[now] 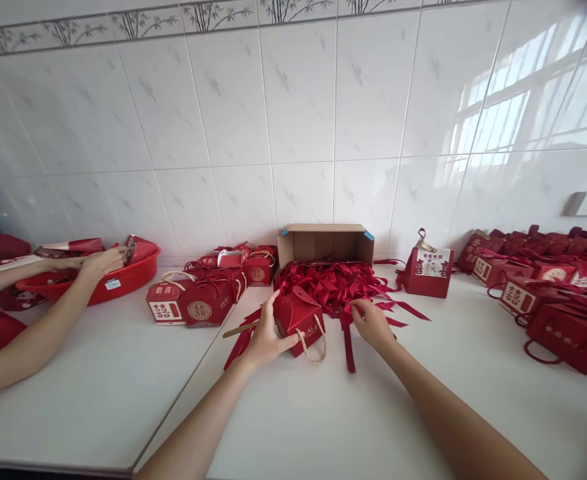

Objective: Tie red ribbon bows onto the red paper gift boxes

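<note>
My left hand [265, 337] grips a small red gift box [301, 312] by its side, thumb in front, and the box tilts over the white table. A cream rope handle [315, 357] hangs down its near side. To the right, my right hand [372, 323] pinches a red ribbon at the edge of a ribbon heap [318, 283]. One ribbon strip [349, 350] dangles below those fingertips. The heap spills from a cardboard box [324, 230] lying against the wall. Beside my left hand a thin tan strip [238, 329] sticks out, partly hidden.
Several red gift boxes [208, 301] stand left of centre, and more boxes [568, 327] crowd the right side. A single upright red box [427, 272] stands near the wall. At far left, another person's hands [101, 261] work over a red plastic basin [123, 283].
</note>
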Motion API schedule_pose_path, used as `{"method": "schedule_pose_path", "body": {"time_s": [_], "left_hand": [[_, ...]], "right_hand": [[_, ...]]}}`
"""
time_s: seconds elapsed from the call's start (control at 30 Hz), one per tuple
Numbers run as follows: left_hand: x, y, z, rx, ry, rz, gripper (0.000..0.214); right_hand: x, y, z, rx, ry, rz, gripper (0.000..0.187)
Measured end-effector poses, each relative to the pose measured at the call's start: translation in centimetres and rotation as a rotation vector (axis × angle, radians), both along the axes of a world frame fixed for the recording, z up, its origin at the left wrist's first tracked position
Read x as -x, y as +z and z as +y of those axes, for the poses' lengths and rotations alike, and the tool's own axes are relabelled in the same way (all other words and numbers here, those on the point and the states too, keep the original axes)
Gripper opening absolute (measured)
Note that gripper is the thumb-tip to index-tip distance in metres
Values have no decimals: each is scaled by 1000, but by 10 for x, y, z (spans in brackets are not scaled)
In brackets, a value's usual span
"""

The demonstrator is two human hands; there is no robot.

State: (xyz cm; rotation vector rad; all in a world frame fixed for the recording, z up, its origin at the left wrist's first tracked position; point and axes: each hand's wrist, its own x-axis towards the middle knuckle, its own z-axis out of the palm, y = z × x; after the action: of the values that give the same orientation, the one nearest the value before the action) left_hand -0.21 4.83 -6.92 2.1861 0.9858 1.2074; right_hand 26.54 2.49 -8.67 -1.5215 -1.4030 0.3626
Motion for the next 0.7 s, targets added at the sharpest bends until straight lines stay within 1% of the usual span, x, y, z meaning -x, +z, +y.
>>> {"method": "schedule_pose_path", "body": {"time_s": [0.13, 0.3, 0.43, 0.53, 0.63, 0.7], "left_hand": [[3, 0, -5, 8, -66, -33, 94], [3, -1, -4, 47, -174, -34, 93], [2, 0, -8, 68, -181, -31, 90], [0, -3, -9, 63, -166, -23, 90], [-4, -9, -8, -3, -84, 6, 91], [-6, -13, -8, -73, -48, 40, 95]], "right_hand": [[-19, 0, 1, 2, -132, -123, 25], [-36, 0, 1, 29, -204, -249, 26], [-37, 2, 0, 42, -134, -307, 21], [-31, 3, -2, 55, -74, -312, 10], [-23, 6, -4, 64, -43, -246, 11], [-16, 10, -5, 63, -26, -157, 14]]}}
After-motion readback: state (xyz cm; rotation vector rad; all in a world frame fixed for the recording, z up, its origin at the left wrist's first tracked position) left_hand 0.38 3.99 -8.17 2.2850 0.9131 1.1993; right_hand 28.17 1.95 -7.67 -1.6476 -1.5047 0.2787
